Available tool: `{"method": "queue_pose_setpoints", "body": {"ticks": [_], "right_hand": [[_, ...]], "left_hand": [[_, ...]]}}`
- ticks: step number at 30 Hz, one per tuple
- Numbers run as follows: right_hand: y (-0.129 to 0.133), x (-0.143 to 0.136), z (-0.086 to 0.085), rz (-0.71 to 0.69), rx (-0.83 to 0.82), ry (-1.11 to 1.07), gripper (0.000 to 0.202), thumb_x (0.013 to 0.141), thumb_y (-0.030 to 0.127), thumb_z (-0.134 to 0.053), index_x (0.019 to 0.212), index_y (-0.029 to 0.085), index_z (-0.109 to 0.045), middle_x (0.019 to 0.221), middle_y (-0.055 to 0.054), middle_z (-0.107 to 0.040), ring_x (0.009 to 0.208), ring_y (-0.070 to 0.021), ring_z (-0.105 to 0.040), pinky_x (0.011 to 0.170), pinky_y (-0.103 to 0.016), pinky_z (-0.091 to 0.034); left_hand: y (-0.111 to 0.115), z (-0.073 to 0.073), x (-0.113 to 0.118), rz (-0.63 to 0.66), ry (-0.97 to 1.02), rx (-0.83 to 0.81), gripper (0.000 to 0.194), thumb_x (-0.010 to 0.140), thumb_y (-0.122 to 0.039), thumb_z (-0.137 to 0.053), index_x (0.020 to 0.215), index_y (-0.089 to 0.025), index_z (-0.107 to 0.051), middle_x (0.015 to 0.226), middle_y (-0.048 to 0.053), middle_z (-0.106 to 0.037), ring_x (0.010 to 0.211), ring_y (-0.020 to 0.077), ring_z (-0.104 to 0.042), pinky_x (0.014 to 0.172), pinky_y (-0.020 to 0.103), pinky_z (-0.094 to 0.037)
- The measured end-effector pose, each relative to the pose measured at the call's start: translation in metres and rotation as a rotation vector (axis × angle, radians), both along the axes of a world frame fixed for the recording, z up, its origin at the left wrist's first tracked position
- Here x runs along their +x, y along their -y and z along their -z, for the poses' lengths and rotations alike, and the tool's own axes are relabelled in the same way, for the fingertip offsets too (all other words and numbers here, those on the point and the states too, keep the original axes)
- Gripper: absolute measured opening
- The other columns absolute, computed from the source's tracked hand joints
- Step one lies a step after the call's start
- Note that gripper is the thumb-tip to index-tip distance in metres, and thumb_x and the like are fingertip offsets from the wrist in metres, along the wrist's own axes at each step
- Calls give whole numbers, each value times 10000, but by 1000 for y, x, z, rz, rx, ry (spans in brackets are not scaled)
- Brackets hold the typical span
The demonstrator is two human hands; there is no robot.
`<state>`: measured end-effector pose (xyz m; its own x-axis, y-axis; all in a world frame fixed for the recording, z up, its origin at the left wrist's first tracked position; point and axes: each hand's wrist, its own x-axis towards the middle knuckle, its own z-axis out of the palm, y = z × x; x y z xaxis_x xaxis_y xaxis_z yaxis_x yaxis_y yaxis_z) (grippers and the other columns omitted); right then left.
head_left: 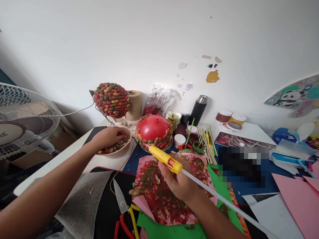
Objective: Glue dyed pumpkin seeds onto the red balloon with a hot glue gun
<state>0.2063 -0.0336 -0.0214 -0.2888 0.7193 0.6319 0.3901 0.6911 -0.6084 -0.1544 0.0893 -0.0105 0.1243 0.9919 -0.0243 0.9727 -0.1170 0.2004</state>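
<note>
The right hand [178, 186] is wrapped around the rear of a yellow glue gun [160, 157], palm under it and thumb along its side. A long, pale glue stick [214, 194] runs out of its back over the wrist. The left hand [112, 136] is curled down into a pale bowl [116, 156] of painted loose shells [119, 145], well to the left of the gun; its fingertips are hidden, so I cannot tell how far they are parted or whether they pinch anything.

The red balloon [151, 127] sits just beyond the gun's nozzle and to the right of the left hand, with a shell band [160, 142] around its lower part and the top bare. Whether the nozzle touches the band cannot be told.

The balloon should be very light, springy and smooth, quick to roll and easy to burst under a hot nozzle or a sharp nail; it is best steadied low, with an open palm against the band, where the surface looks rough and stiffer. The shells look dry, nearly weightless and brittle, so a soft pinch at the ends should suit them. The gun looks light and hard; its body behind the nozzle is the safe hold, and the stick probably bends a little and drags at the back.
</note>
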Motion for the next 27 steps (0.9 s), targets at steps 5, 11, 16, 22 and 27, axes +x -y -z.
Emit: {"method": "queue_pose_setpoints", "body": {"ticks": [5,11,16,22,27], "right_hand": [[0,1,-2,-18,-4,41,335,1151,360,-548,832,266,-593,690,3,-654,589,-190,-648,610,-290,-462],[1,0,3,-41,-19,66,329,1162,375,-537,860,262,-599,714,-6,-669,610,-190,-654,615,-290,-450],[0,0,4,-46,9,72,326,1155,352,-537,846,258,-581,714,-4,-657,616,-187,-647,624,-293,-442],[1,0,2,-51,-44,19,321,1148,377,-561,855,257,-606,712,-8,-669,609,-184,-655,615,-283,-463],[0,1,3,-29,-92,-57,355,1151,429,-567,856,253,-657,726,-33,-702,647,-217,-704,633,-307,-535]], "left_hand": [[5,-2,4,-5,12,12,376,911,-524,-593,1074,-328,-869,1081,38,-892,974,292,-802,831,322,-550],[9,-6,6,-65,-43,37,444,926,-585,-553,1004,-281,-867,978,82,-872,878,310,-786,740,348,-509],[14,-14,1,-146,-63,97,469,943,-592,-505,943,-251,-828,997,126,-867,890,344,-778,717,372,-498],[44,-31,8,-261,203,218,469,898,-623,-572,975,-237,-826,970,94,-857,877,328,-750,756,376,-507],[92,-39,50,-181,856,29,535,832,-748,-774,954,-231,-833,887,54,-812,800,249,-676,725,331,-496]]}}
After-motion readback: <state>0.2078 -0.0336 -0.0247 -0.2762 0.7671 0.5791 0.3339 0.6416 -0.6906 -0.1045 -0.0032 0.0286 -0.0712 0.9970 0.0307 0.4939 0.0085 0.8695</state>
